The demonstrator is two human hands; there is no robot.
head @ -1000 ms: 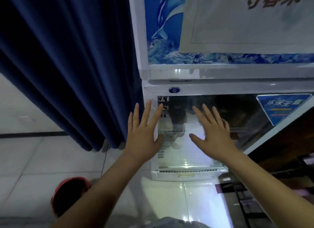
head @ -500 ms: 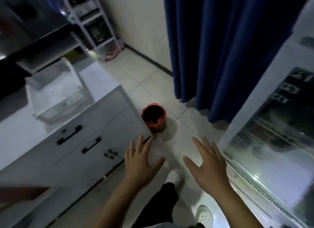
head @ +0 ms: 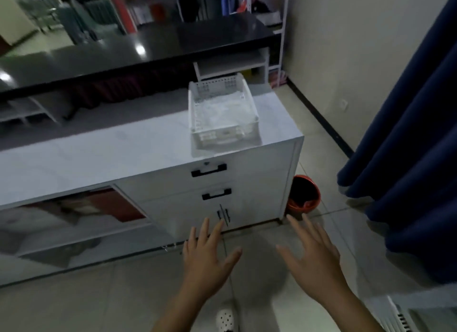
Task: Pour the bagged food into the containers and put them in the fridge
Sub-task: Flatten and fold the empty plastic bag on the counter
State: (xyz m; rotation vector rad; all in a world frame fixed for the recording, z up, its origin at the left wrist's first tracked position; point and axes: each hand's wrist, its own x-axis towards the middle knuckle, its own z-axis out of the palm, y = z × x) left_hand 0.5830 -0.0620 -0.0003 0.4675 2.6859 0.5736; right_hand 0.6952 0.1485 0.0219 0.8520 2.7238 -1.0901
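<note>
My left hand (head: 207, 258) and my right hand (head: 312, 258) are held out low in front of me over the floor, fingers spread, both holding nothing. A white perforated plastic basket (head: 222, 115) stands on the right end of a white cabinet top (head: 99, 156); its contents look pale and I cannot make them out. Only the bottom corner of the fridge (head: 405, 315), with its vent grille, shows at the lower right. No bag or food container is clearly visible.
The white cabinet has two black-handled drawers (head: 209, 171) and a door below. A red bucket (head: 304, 193) sits on the tiled floor by its right corner. Dark blue curtains (head: 408, 138) hang on the right. A black counter (head: 138, 52) and white shelves stand behind.
Both hands came off the fridge's glass door. My view swung left from the fridge past the curtain and bucket to face the white cabinet and basket.
</note>
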